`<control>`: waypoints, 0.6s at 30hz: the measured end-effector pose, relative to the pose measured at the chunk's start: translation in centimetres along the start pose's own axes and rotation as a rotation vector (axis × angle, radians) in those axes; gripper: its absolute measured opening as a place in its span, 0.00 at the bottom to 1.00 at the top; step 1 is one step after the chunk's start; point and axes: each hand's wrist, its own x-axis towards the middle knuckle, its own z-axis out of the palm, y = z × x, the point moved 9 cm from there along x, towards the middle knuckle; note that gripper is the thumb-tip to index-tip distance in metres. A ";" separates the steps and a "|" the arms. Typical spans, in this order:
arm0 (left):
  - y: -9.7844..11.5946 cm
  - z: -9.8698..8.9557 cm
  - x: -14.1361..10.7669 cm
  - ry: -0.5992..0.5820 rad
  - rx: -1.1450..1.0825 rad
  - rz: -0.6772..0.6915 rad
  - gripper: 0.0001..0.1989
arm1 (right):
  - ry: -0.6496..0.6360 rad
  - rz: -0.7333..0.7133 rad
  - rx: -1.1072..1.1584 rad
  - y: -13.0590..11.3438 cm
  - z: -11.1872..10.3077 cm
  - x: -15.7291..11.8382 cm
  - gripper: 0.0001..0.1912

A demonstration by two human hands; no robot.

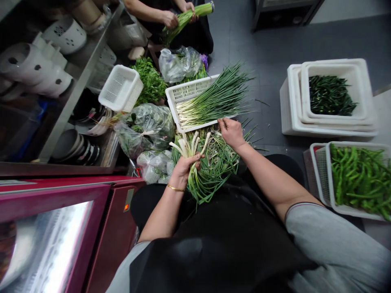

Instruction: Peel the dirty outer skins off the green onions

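Note:
My left hand (pixel 185 166) is closed round a small bunch of green onions (pixel 190 147), their white ends pointing up and away from me. Long green leaves hang below that hand. My right hand (pixel 230 132) is at the near edge of a white slotted basket (pixel 172 103), its fingers pinched together. Whether anything is between those fingers is too small to make out. In the basket lies a large pile of green onions (pixel 214 97), white ends left, green tops sticking out over the right side. Loose trimmings and leaves (pixel 224 160) lie under and between my hands.
Bagged vegetables (pixel 146 126), leafy greens (pixel 149 81) and a small white basket (pixel 121 88) stand left. A co-worker's hands (pixel 171 19) hold celery-like stalks (pixel 189 18) ahead. At right are tubs of dark green vegetables (pixel 331 95) and long green peppers (pixel 360 179). A red cabinet (pixel 116 228) is near left.

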 end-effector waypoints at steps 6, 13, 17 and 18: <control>0.4 -1.0 -0.5 -0.003 -0.015 0.006 0.17 | -0.117 0.074 0.278 0.7 0.1 0.2 0.15; 3.4 -1.4 -1.1 0.150 0.230 0.281 0.18 | -0.380 -0.128 0.222 -5.9 1.7 -3.1 0.14; 8.2 -2.8 -4.4 0.187 0.224 0.418 0.14 | -0.057 -0.031 0.215 -1.1 -4.9 1.6 0.23; 9.6 -3.2 -5.4 0.177 0.209 0.457 0.14 | -0.083 -0.006 0.221 0.8 -5.2 2.8 0.27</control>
